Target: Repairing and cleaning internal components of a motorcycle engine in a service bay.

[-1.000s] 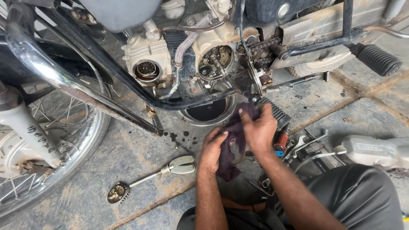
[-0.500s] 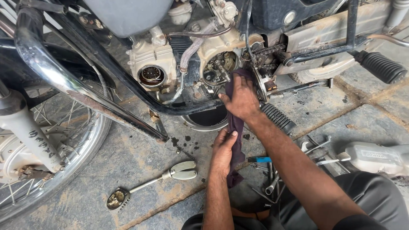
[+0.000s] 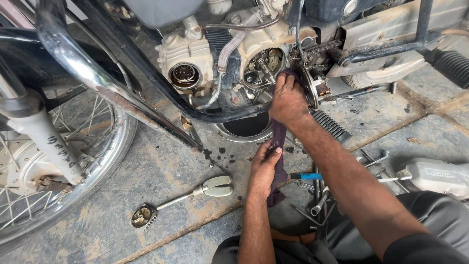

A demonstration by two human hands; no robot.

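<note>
A dark purple rag [image 3: 279, 146] hangs stretched between my two hands. My right hand [image 3: 288, 100] presses its upper end against the open engine side of the motorcycle [image 3: 264, 66], next to the exposed round casing. Lower down, my left hand [image 3: 265, 168] grips the rag's lower part above the concrete floor [image 3: 161, 166]. The rag's tail dangles below that hand.
A round metal pan [image 3: 229, 131] with dark liquid sits under the engine, with oil spots beside it. A ratchet-like tool [image 3: 181, 200] lies on the floor. Wrenches and a blue-handled tool [image 3: 307, 176] lie by my knee. The front wheel [image 3: 58, 161] stands at left, a footpeg [image 3: 449, 66] at right.
My right hand has risen from near the floor to the engine opening, pulling the rag's upper end with it. The left hand stayed low on the rag.
</note>
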